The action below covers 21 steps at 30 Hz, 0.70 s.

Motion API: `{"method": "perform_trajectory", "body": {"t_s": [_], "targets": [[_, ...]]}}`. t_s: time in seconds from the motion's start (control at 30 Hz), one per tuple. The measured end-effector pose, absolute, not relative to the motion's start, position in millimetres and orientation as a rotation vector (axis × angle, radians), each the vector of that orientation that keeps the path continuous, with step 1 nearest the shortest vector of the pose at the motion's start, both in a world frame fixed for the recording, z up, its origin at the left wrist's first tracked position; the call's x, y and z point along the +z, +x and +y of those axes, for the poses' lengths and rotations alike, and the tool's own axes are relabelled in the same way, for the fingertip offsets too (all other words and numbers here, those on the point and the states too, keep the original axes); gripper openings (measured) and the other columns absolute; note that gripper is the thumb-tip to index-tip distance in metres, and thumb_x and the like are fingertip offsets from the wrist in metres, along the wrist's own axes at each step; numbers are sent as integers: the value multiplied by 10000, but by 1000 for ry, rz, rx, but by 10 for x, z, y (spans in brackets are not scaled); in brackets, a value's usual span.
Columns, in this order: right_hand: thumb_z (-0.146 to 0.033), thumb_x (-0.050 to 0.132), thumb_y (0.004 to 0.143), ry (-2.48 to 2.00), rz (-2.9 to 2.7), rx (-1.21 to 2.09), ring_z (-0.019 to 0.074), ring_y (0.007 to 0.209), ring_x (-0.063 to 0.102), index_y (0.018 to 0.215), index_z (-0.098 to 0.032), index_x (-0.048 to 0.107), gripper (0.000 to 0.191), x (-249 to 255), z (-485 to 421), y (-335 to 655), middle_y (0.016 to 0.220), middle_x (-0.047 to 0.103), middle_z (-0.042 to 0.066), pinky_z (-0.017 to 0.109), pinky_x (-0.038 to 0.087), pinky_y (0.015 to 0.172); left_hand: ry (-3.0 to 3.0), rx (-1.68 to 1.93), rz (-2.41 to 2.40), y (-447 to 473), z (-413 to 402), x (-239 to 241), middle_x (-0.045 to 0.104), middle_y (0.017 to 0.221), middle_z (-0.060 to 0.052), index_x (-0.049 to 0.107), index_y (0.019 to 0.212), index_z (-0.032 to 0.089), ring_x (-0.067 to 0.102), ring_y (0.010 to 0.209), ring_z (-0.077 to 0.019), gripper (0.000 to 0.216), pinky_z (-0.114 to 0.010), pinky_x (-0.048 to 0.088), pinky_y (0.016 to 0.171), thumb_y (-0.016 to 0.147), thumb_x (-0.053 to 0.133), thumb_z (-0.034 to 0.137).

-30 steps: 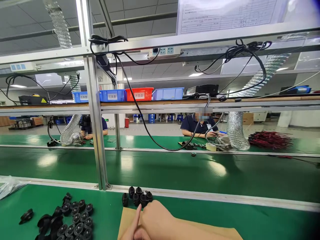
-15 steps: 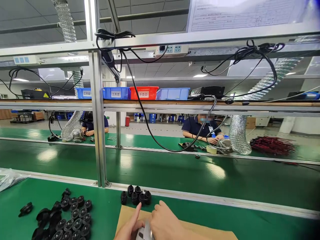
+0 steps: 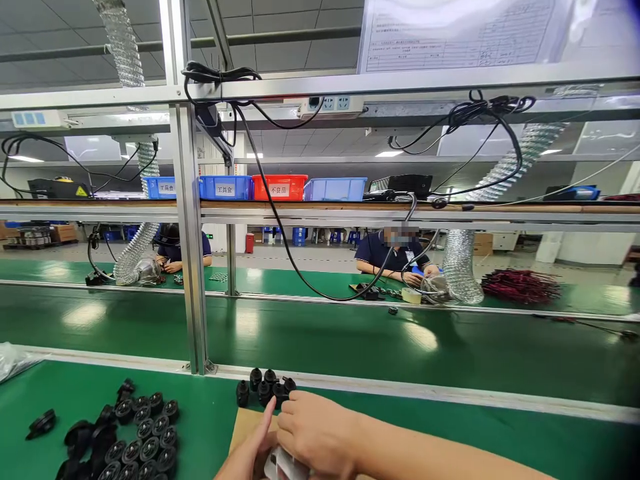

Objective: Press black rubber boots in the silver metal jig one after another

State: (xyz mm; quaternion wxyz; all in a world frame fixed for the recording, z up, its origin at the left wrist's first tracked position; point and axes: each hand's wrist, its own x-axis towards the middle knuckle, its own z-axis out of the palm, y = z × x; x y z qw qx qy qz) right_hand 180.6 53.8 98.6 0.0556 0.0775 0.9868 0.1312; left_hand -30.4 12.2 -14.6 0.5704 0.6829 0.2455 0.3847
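Observation:
At the bottom middle of the view, my left hand (image 3: 253, 448) is closed round a shiny grey piece (image 3: 286, 465), its thumb pointing up. My right hand (image 3: 320, 430) reaches across from the right, fingers curled down over the same piece; the fingertips are hidden. Most of the piece lies behind the hands and below the frame, so its kind cannot be told. Under the hands is a sheet of brown cardboard (image 3: 245, 425). Just beyond them stands a small group of black cylindrical parts (image 3: 264, 392) with narrow tops.
Many round black parts (image 3: 149, 448) lie on the green mat (image 3: 207, 427) at the left, with one loose black part (image 3: 41, 424) farther out. A metal post (image 3: 190, 287) rises behind the mat. Across the green belt (image 3: 310, 340), two people sit working.
The view has swung slightly to the right. My right hand has moved leftward and over the grey piece, so more of the right forearm shows.

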Motion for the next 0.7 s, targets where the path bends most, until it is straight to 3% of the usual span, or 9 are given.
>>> {"method": "perform_trajectory", "body": {"t_s": [0.13, 0.23, 0.33, 0.4, 0.5, 0.57, 0.63, 0.7], "targets": [[-708, 650, 928, 840, 2754, 387, 314, 742, 685, 855, -139, 785, 589, 843, 305, 1622, 826, 760, 166, 421, 451, 706, 1612, 899, 607, -363, 84, -181, 698, 1156, -105, -25, 1720, 290, 637, 937, -282, 1355, -342, 450, 824, 771, 759, 855], [-689, 647, 949, 966, 2660, 351, 315, 753, 702, 847, -158, 797, 561, 937, 170, 1624, 829, 768, 151, 405, 446, 667, 1656, 915, 611, -382, 81, -196, 679, 1233, -99, -21, 1715, 348, 640, 933, -254, 1267, -322, 452, 800, 819, 732, 835], [-644, 761, 889, 747, 2756, 373, 288, 768, 693, 1069, -149, 753, 526, 1152, 185, 1774, 972, 773, 116, 379, 370, 558, 1627, 984, 550, -311, 111, -185, 647, 1373, -131, 7, 1721, 337, 678, 1043, -287, 1258, -376, 505, 904, 821, 733, 832], [-485, 819, 882, 462, 2906, 439, 262, 835, 676, 1245, -159, 668, 510, 1278, 249, 1885, 1127, 751, 93, 368, 315, 520, 1582, 998, 606, -245, 147, -154, 682, 1357, -135, 55, 1734, 311, 693, 1146, -329, 1223, -433, 518, 1016, 845, 742, 798], [-237, 744, 943, 64, 3011, 542, 240, 963, 639, 1251, -142, 630, 342, 1361, 375, 1936, 1138, 728, 77, 364, 311, 532, 1556, 985, 749, -211, 206, -98, 713, 1348, -128, 283, 1712, 285, 679, 1257, -349, 940, -506, 509, 1113, 963, 686, 683], [-254, 744, 935, -69, 3011, 522, 246, 981, 619, 1190, -103, 648, 311, 1343, 465, 1879, 1066, 718, 92, 366, 332, 551, 1555, 988, 786, -243, 233, -91, 659, 1454, -140, 433, 1638, 263, 646, 1317, -351, 758, -557, 500, 1145, 1004, 674, 601], [-372, 786, 882, -170, 3008, 454, 264, 951, 603, 1129, -82, 670, 398, 1287, 545, 1790, 1025, 705, 112, 370, 365, 585, 1547, 989, 815, -287, 241, -127, 620, 1517, -150, 446, 1634, 271, 604, 1378, -373, 809, -566, 471, 1189, 944, 775, 535], [-428, 769, 865, -218, 3026, 420, 273, 917, 587, 1060, -79, 691, 408, 1205, 588, 1708, 988, 703, 123, 378, 402, 643, 1542, 984, 839, -311, 226, -196, 620, 1518, -161, 302, 1711, 269, 548, 1439, -424, 1155, -543, 415, 1244, 769, 941, 461]]}}
